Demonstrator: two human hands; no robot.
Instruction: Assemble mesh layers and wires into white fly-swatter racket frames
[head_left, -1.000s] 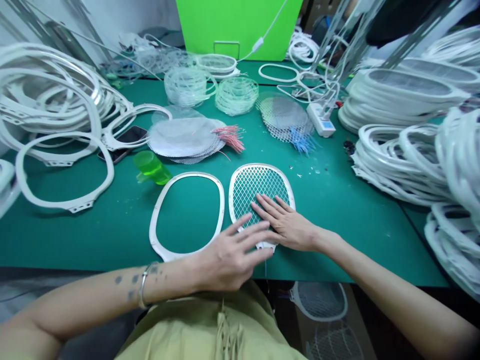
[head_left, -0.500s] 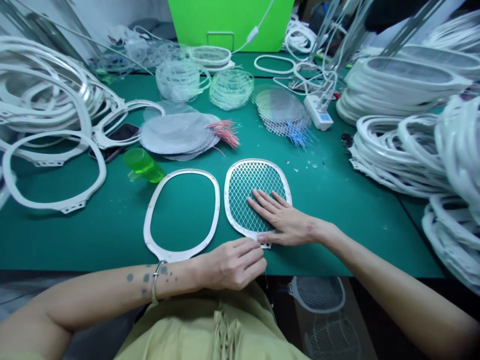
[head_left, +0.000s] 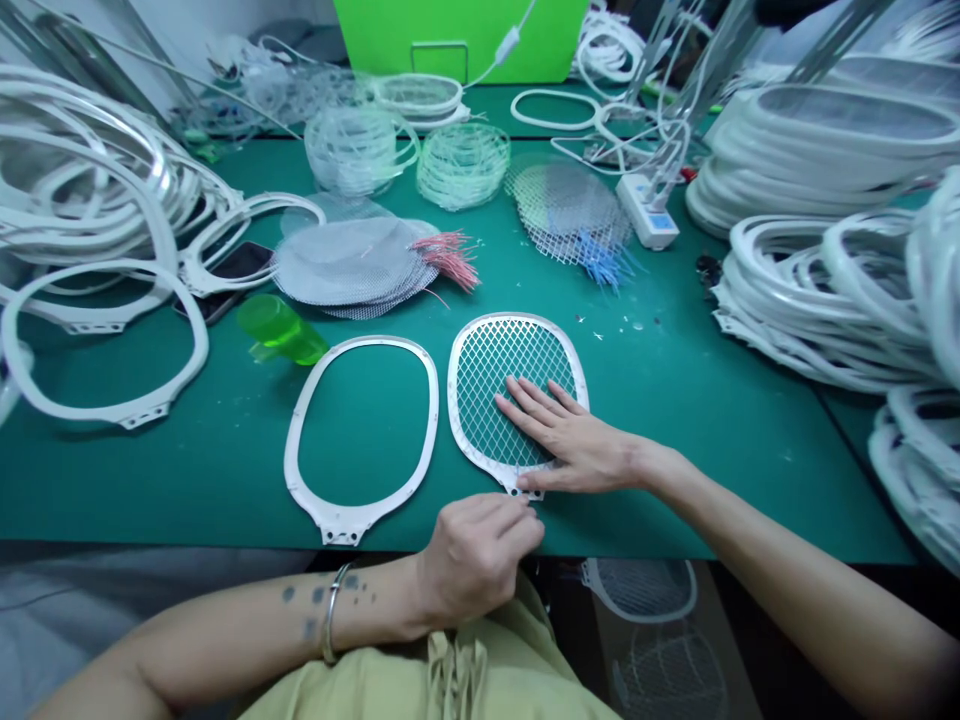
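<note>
The right hand [head_left: 574, 445] lies open and flat, fingers spread, on the wire mesh [head_left: 487, 390] of a white plastic fly-swatter frame [head_left: 453, 390], which rests on the green table [head_left: 172, 490]. The left hand [head_left: 476, 555] is curled, its fingertips [head_left: 529, 530] at the frame's narrow neck, though whether they grip anything cannot be told. An empty matching frame [head_left: 341, 530] lies just to the left, and a stack of mesh sheets with pink wires [head_left: 345, 265] lies farther up the table.
</note>
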